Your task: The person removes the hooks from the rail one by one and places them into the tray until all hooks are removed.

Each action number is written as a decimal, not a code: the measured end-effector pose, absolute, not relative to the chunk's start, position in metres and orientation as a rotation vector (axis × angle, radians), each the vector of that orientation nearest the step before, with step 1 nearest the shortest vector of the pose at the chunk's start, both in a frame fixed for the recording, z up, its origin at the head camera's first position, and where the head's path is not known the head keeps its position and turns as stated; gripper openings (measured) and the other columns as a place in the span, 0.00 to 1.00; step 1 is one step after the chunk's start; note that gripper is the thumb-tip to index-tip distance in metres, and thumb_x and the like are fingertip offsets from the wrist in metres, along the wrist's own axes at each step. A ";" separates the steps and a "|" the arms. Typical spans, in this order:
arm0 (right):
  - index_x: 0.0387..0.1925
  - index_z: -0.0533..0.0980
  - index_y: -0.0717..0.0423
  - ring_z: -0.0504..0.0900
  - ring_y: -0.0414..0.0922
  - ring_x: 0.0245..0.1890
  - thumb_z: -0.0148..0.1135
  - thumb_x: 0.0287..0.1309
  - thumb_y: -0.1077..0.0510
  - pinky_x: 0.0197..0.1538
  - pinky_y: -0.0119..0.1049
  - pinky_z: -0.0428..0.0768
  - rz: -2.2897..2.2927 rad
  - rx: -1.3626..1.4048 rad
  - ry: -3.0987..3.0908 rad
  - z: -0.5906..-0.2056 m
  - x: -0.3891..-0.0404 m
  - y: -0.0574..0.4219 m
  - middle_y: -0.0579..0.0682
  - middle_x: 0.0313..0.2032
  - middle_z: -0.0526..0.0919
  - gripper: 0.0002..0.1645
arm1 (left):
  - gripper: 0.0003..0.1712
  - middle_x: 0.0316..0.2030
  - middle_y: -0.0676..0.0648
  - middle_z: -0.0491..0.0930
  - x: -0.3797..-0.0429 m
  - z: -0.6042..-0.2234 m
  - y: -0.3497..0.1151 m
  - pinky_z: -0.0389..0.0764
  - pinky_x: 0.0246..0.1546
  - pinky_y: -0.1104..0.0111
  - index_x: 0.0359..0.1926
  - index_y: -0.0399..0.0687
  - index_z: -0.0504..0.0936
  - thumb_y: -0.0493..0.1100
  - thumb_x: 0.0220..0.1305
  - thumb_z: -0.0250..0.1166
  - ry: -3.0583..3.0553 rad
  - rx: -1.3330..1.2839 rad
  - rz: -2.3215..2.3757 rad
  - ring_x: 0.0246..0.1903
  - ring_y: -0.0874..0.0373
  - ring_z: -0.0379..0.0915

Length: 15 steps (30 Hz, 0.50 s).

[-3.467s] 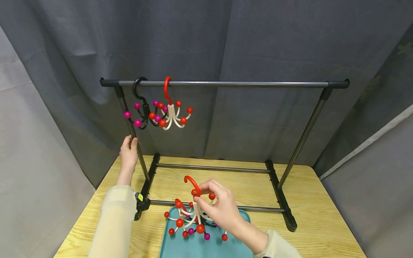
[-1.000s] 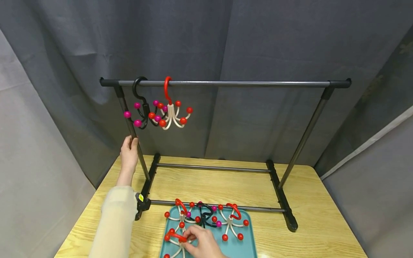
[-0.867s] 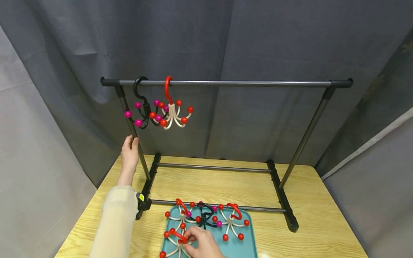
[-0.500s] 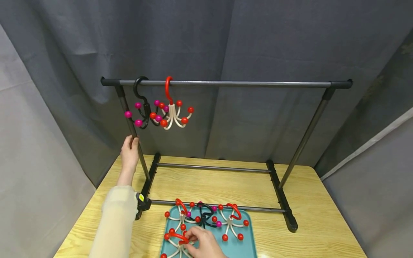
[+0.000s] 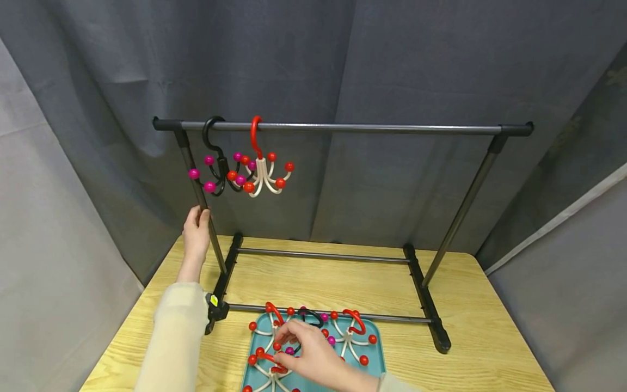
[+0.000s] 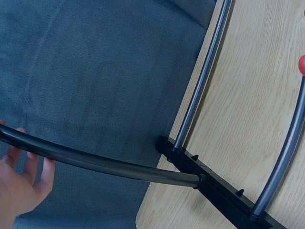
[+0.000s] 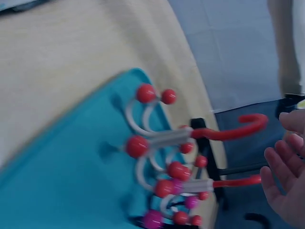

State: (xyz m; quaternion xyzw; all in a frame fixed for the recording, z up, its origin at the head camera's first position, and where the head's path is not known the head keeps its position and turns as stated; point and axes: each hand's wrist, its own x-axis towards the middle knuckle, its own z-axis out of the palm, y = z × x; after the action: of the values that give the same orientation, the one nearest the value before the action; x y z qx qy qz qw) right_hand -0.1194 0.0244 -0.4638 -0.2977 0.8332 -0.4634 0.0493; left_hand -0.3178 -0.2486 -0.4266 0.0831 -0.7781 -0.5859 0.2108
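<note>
My left hand [image 5: 196,234] grips the left upright [image 5: 216,245] of a metal garment rack, fingers [image 6: 46,174] bent behind the pole in the left wrist view. My right hand [image 5: 315,356] is over the teal tray [image 5: 375,363], holding nothing; in the right wrist view its loosely bent fingers are apart from the red hooks. Beneath it, at the tray's front left, stands a white multi-arm hanger [image 7: 171,138] with a red hook and red balls. Similar hangers stand at back left and right [image 5: 349,337]. A black hanger [image 5: 313,312] with magenta balls is partly hidden by my hand.
From the rack's top rail [image 5: 372,128] hang a black hanger [image 5: 222,166] and a white one with a red hook [image 5: 260,169], near the left end. The rack's feet and lower bars [image 5: 323,255] stand on the wooden table [image 5: 480,326], with the tray in front.
The white hanger my right hand held above the tray now stands at its front left. My right hand has let go of its hook and moved slightly up. My left hand stays on the upright.
</note>
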 end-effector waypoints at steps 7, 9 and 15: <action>0.39 0.74 0.45 0.78 0.37 0.37 0.60 0.56 0.52 0.41 0.26 0.75 -1.319 -0.978 2.677 -0.428 -0.140 0.020 0.41 0.37 0.78 0.08 | 0.19 0.46 0.37 0.75 -0.317 -0.427 -0.248 0.63 0.50 0.54 0.51 0.49 0.71 0.54 0.68 0.47 -2.166 0.226 -1.637 0.50 0.46 0.66; 0.38 0.74 0.45 0.78 0.39 0.38 0.60 0.57 0.53 0.41 0.27 0.75 -1.281 -0.991 2.726 -0.418 -0.146 0.018 0.42 0.37 0.78 0.07 | 0.19 0.46 0.38 0.75 -0.317 -0.426 -0.248 0.63 0.50 0.54 0.51 0.49 0.71 0.54 0.68 0.47 -2.166 0.222 -1.637 0.50 0.46 0.66; 0.37 0.76 0.49 0.78 0.36 0.36 0.62 0.55 0.54 0.40 0.26 0.75 -1.139 -1.066 2.915 -0.395 -0.166 0.010 0.41 0.35 0.79 0.07 | 0.19 0.45 0.38 0.75 -0.317 -0.426 -0.247 0.63 0.50 0.55 0.51 0.48 0.71 0.54 0.68 0.46 -2.170 0.220 -1.626 0.49 0.46 0.66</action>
State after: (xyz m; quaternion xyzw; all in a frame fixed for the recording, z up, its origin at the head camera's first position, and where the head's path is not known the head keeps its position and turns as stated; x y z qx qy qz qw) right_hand -0.1658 0.0101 -0.3947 -0.3212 0.8788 -0.3433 -0.0822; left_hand -0.3166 -0.2475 -0.4258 0.0790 -0.7801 -0.5844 0.2088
